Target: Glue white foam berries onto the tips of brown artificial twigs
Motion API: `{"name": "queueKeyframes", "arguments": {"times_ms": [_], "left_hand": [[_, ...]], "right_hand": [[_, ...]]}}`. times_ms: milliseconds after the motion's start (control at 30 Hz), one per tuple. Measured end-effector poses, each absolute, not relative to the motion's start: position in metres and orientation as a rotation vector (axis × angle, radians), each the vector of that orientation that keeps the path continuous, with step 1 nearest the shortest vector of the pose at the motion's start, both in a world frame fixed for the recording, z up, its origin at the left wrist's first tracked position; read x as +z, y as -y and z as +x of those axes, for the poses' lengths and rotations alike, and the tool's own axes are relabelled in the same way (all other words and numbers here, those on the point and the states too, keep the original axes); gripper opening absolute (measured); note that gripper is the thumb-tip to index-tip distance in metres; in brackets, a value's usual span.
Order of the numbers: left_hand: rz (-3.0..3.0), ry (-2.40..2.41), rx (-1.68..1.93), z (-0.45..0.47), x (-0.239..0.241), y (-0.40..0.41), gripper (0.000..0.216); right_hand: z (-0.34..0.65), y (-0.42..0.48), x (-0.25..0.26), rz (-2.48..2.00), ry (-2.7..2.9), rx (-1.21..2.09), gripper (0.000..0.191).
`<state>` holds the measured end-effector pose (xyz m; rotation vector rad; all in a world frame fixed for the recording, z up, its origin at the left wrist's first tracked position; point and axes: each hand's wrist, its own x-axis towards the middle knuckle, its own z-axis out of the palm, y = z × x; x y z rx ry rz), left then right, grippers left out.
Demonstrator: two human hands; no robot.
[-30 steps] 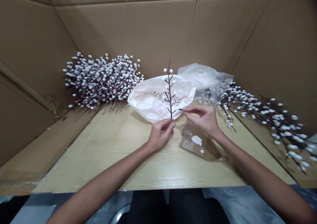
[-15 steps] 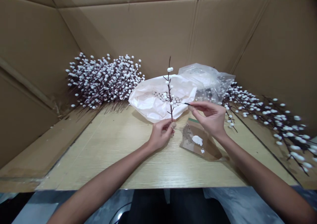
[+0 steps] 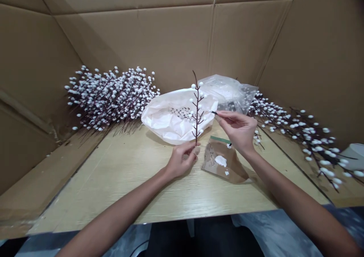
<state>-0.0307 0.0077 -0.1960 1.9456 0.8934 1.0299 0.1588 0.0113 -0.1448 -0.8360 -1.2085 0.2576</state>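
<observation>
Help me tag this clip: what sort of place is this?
Likely a craft-assembly bench: wooden table walled by cardboard, piles of white-berry branches, a bag of white beads, one branch held in the left hand.

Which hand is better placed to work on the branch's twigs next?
Right, probably. The right hand pinches a thin stick whose tip sits beside the twigs of the branch; the left hand is busy holding its base.
</observation>
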Motion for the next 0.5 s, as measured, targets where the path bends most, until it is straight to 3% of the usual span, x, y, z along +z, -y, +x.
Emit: {"name": "queueKeyframes", "arguments": {"times_ms": [500], "left_hand": [[2.059, -0.844, 1.027, -0.0325, -0.1933, -0.0063, 0.033]], "right_hand": [[0.1630, -0.0172, -0.1500, -0.850, 1.236, 0.309, 0.011]]}}
